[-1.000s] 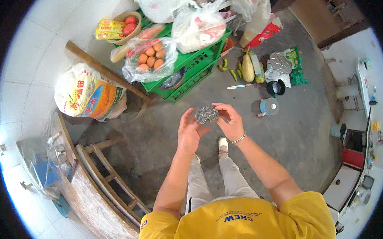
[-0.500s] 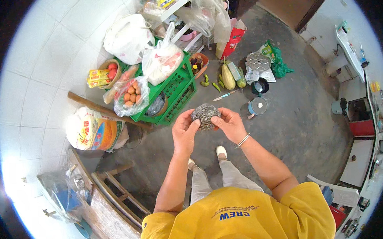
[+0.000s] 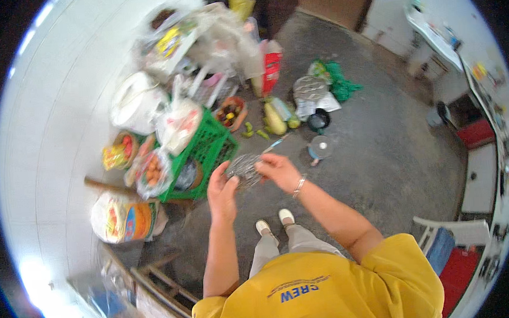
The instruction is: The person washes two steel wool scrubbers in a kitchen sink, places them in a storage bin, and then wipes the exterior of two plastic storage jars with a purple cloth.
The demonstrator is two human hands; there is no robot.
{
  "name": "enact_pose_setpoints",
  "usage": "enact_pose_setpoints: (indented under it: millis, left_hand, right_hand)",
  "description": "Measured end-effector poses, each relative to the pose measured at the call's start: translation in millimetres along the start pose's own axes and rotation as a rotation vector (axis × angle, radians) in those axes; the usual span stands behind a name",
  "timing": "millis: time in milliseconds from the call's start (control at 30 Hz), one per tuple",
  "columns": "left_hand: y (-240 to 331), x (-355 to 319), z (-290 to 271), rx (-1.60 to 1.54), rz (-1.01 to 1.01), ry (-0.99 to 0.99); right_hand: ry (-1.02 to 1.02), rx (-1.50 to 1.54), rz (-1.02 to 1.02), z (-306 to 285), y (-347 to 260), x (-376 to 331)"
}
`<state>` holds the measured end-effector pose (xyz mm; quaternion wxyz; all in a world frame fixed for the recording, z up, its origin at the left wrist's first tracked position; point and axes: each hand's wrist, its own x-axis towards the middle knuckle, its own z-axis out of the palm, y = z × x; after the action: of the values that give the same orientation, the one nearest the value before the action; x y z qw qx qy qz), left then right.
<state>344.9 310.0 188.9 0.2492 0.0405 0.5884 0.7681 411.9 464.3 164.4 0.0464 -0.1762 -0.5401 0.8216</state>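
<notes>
Blurry wire scrubber (image 3: 245, 172); blurry eggs (image 3: 153, 173)

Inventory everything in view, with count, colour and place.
wire scourer: 1, grey, centre
crates: count unclear, green, left of centre
bags: at least 2, white, by crates
eggs: several, brown, left of crates
sack: 1, white and orange, left
squash: 1, pale yellow, upper centre
peppers: several, green, left of squash
pot: 1, grey, right of centre
pan: 1, black, beyond pot
disc: 1, grey, beyond pan
knife: 1, pale blue, left of pot
other clutter: blurred, uncounted
left hand: 1, bare, on scourer's left
right hand: 1, bare, on scourer's right
shoes: 2, cream, lower centre
shirt: 1, yellow, bottom
</notes>
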Motion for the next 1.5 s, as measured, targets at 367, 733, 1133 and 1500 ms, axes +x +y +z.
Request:
enact_pose_setpoints:
  millis: [367, 733, 1133, 1500]
  left_hand:
    - [-36.8, 13.4, 26.0, 0.414, -0.071, -0.259]
    - [-110.6, 80.3, 156.4, 0.485, -0.272, -0.322]
    - [-348.2, 232.4, 324.2, 0.943, -0.238, -0.288]
    - [-455.8, 348.8, 292.5, 0.776, -0.504, -0.228]
  right_hand:
    - [0.243, -0.194, 0.029, -36.8, 29.4, -40.9]
    - [0.324, -0.104, 0.067, -190.2, 12.9, -10.7]
    - [0.788, 0.190, 0.290, -533.5, 27.8, 48.1]
    - [0.887, 0.447, 0.387, -627.8, 65.9, 131.1]
